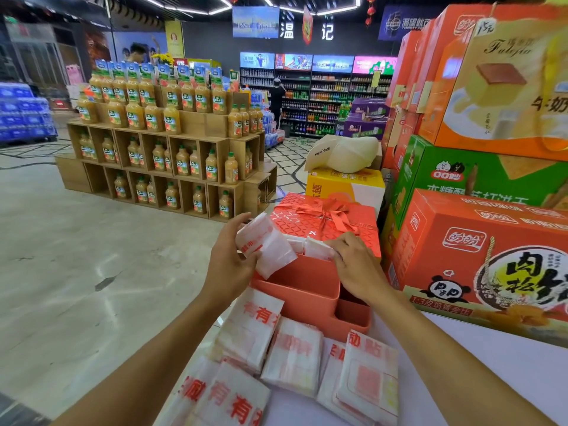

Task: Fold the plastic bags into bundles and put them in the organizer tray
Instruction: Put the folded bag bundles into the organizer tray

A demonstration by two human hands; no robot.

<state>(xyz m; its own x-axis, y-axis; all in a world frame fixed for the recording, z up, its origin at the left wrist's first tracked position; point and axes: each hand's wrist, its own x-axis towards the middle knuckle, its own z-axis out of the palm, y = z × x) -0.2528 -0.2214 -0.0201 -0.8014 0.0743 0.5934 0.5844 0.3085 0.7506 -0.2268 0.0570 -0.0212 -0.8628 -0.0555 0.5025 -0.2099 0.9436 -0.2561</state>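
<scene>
Bundle [266,245] in L hand [229,265] over tray [307,301] rim; R hand [356,265] on 2nd bundle [318,249]

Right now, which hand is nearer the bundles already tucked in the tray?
Right. The right hand pinches the tucked bundles at the back of the organizer tray. The left hand is off to their left, holding a fresh bundle above the tray's left rim.

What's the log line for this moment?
left hand: holds folded bundle over organizer tray | right hand: pinches second bundle at tray's far side | near side: loose folded bags waiting
</scene>
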